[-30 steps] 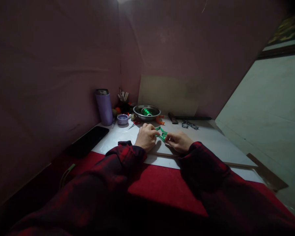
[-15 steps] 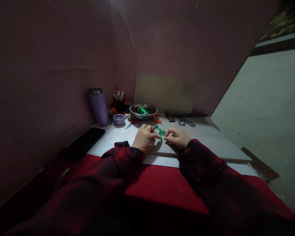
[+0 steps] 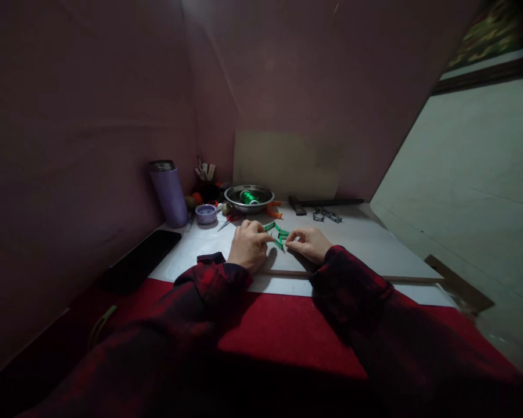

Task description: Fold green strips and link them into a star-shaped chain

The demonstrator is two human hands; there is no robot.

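Note:
A small angular frame wrapped in green thread (image 3: 283,234), with short metal pins at its corners, is just above the white board. My left hand (image 3: 249,244) is closed on the frame's left side, its index finger stretched along it. My right hand (image 3: 308,244) is in a pinch at the frame's right end. Anything between those fingertips is too fine to make out. Behind the hands, a spool of green thread (image 3: 248,197) lies in a steel bowl (image 3: 229,204).
The white board (image 3: 353,255) lies on a red-covered table (image 3: 283,331). Behind are a purple flask (image 3: 169,194), purple cup (image 3: 206,215), scissors (image 3: 227,222), an orange curved piece (image 3: 273,210), a hammer (image 3: 297,205) and metal frames (image 3: 329,215). A black phone-like slab (image 3: 146,255) lies left.
The whole view has shifted slightly. Between my hands the green frame has turned a little, its lower strip now slanting more. Both hands keep nearly the same pose.

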